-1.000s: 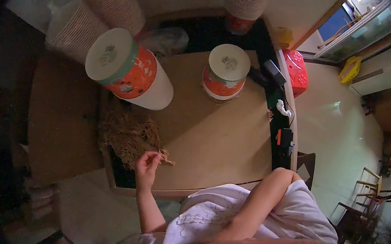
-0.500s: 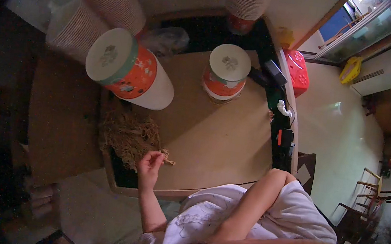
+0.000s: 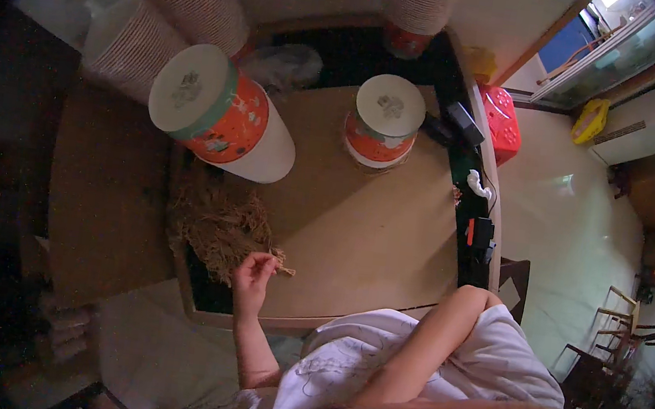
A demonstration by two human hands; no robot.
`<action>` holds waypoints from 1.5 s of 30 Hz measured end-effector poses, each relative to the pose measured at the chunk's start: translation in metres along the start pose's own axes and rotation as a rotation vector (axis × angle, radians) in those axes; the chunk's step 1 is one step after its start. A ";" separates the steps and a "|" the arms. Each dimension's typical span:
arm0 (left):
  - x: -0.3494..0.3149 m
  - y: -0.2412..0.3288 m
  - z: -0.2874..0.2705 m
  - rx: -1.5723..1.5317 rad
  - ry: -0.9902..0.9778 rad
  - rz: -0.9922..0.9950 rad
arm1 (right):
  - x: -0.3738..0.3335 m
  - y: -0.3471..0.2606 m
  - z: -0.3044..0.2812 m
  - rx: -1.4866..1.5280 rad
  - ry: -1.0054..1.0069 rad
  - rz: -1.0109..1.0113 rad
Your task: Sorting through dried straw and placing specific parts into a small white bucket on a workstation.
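Note:
My left hand is at the near left of the table, its thumb and fingertips pinched on a tan strand with a short knotted end. Just beyond it lies a loose, tangled pile of brown fibre strands. My right forearm rests across the white clothing on my lap. The right hand bends down past the table's near edge, and its fingers are hidden. Farther off stand two upturned stacks of paper tubs with orange bands, a tall leaning left stack and a short middle stack.
Tall stacks of nested tubs stand at the back left, another tub stack at the back. A crumpled clear bag lies between. Along the right edge are a black device, white tissue and a black-and-orange item. Beyond is a red stool.
The view has shifted very slightly. My left hand keeps its pinch on the strand in almost the same place, and my right arm stays on my lap.

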State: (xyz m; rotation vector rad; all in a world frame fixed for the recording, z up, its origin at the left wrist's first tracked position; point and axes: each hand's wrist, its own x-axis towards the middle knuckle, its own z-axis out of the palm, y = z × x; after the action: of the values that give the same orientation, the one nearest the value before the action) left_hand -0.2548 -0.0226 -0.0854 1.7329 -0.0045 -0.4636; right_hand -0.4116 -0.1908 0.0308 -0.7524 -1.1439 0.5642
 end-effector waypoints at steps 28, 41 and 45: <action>0.184 0.057 -0.077 -0.202 0.441 0.043 | -0.038 0.042 -0.375 -0.689 1.288 0.461; 0.190 0.074 -0.085 -0.214 0.417 -0.084 | -0.020 0.031 -0.395 -0.421 1.418 0.520; 0.190 0.087 -0.078 -0.164 0.442 -0.129 | -0.022 0.025 -0.403 -0.277 1.430 0.488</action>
State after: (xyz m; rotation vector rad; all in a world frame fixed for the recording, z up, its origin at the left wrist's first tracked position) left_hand -0.0352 -0.0170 -0.0502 1.6470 0.4513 -0.1605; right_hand -0.0384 -0.2869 -0.0912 -1.3462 0.3166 0.1317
